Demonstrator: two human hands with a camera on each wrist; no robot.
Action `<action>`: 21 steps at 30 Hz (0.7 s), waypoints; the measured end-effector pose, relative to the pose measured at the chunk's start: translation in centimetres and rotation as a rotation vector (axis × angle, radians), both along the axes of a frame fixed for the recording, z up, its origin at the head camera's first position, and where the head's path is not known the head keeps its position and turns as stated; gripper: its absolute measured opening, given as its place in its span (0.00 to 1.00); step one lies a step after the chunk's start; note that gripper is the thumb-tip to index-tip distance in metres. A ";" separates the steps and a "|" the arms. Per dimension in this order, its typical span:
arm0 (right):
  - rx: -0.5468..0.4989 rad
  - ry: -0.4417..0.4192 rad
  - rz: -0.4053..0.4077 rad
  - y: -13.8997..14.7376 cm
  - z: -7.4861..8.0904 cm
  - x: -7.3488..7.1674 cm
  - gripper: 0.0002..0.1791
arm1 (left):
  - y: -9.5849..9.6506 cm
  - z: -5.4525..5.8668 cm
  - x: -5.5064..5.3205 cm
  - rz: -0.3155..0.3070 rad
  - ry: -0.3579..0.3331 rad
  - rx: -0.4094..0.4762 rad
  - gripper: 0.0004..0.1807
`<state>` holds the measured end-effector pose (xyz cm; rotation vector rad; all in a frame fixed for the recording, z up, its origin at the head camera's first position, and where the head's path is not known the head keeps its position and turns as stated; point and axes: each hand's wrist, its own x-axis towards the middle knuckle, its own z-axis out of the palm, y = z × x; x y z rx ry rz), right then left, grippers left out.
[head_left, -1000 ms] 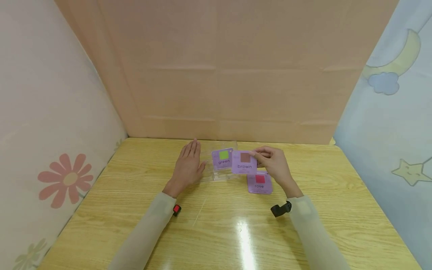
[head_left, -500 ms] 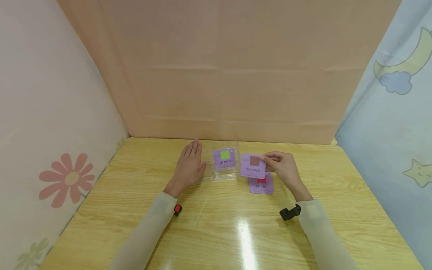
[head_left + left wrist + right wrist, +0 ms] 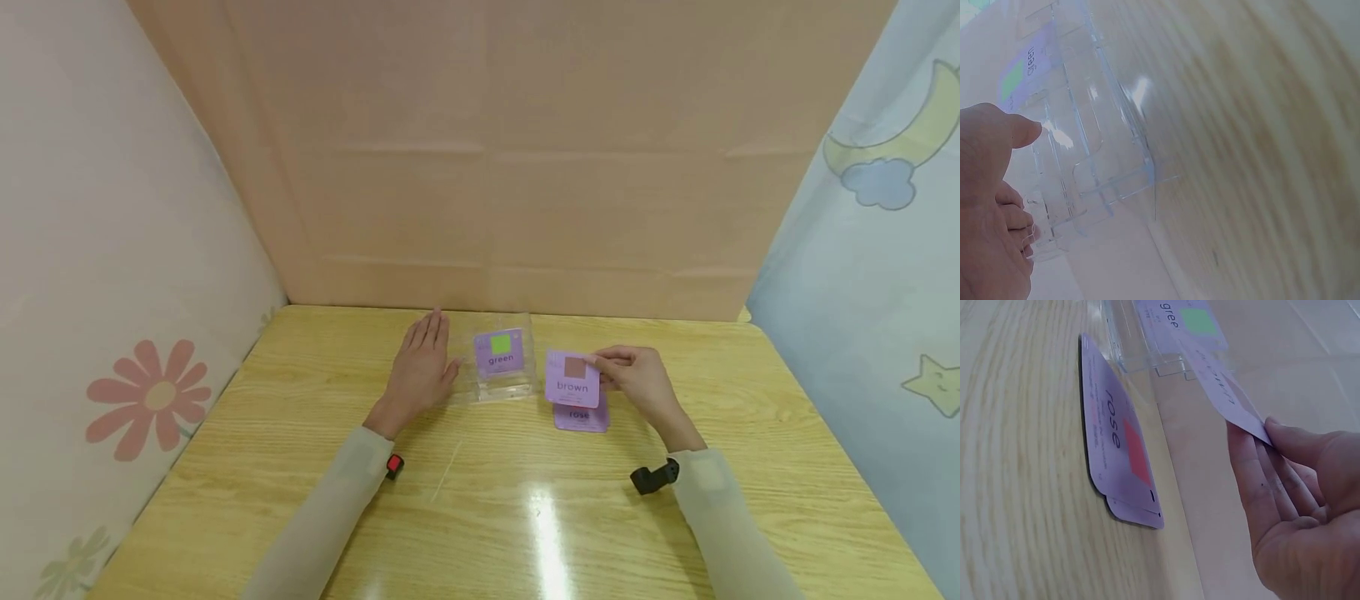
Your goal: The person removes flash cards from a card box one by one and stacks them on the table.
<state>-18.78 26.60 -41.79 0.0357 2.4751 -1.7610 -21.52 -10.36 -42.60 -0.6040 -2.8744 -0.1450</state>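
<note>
My right hand (image 3: 643,385) pinches a purple card (image 3: 572,379) marked "brown" between thumb and fingers. In the right wrist view this card is raised and tilted above the table. Beneath it, a small stack of purple cards with the "rose" card (image 3: 1116,437) on top lies on the table. My left hand (image 3: 417,371) is at the left end of a clear plastic card stand (image 3: 1100,125), fingers straight and thumb (image 3: 1025,130) along its front. Leaning in the stand is a purple card (image 3: 499,352) marked "green".
The stand and cards are on a wood-grain table (image 3: 360,517). A tan sheet (image 3: 487,208) rises behind its back edge. Patterned cloths hang at both sides, with a flower (image 3: 153,400) at left and a moon (image 3: 900,142) at right.
My right hand has moved the "brown" card right and toward me, away from the front of the stand to over the "rose" card. The left hand has stayed in place.
</note>
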 end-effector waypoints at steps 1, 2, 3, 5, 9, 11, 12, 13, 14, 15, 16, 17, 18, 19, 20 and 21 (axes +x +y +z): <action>0.007 -0.008 0.006 0.1 -0.1 0.0 0.25 | 0.0 0.0 0.0 0.000 0.000 -0.003 0.43; 0.013 -0.017 0.012 0.2 -0.1 0.0 0.24 | 0.0 0.0 0.0 0.000 -0.002 -0.005 0.43; 0.019 -0.027 0.020 0.2 -0.2 0.0 0.24 | 0.0 0.0 0.0 0.000 -0.004 -0.006 0.43; 0.015 -0.044 0.032 0.3 -0.4 0.0 0.23 | 0.0 0.0 0.0 -0.001 -0.005 -0.007 0.43; -0.013 -0.069 0.042 0.5 -0.7 0.1 0.22 | 0.0 0.1 0.0 -0.002 -0.003 -0.011 0.43; -0.018 -0.079 0.045 0.6 -0.9 0.1 0.22 | 0.0 0.2 0.0 0.000 -0.004 -0.013 0.43; -0.019 -0.084 0.045 0.6 -0.9 0.1 0.22 | 0.0 0.2 0.0 0.002 -0.006 -0.012 0.43; -0.015 -0.089 0.049 0.7 -1.0 0.2 0.22 | 0.0 0.2 0.0 0.004 -0.010 -0.012 0.43; -0.011 -0.094 0.051 0.7 -1.0 0.2 0.22 | 0.0 0.2 0.0 0.007 -0.016 -0.011 0.42; -0.010 -0.100 0.055 0.8 -1.0 0.1 0.22 | 0.1 0.2 0.0 0.010 -0.022 -0.010 0.42; -0.010 -0.104 0.057 0.9 -1.1 0.1 0.22 | 0.1 0.3 0.0 0.012 -0.030 -0.007 0.42; -0.009 -0.109 0.062 0.9 -1.1 0.1 0.22 | 0.1 0.3 0.0 0.015 -0.037 -0.005 0.41; -0.009 -0.113 0.066 1.0 -1.1 0.1 0.23 | 0.2 0.3 0.0 0.018 -0.043 -0.004 0.41; -0.009 -0.117 0.071 1.0 -1.2 0.1 0.23 | 0.2 0.4 0.0 0.020 -0.049 -0.003 0.41; -0.012 -0.123 0.074 1.1 -1.2 0.1 0.23 | 0.2 0.4 0.0 0.023 -0.055 -0.002 0.40; -0.020 -0.128 0.077 1.1 -1.3 0.2 0.23 | 0.2 0.4 0.0 0.023 -0.055 0.001 0.40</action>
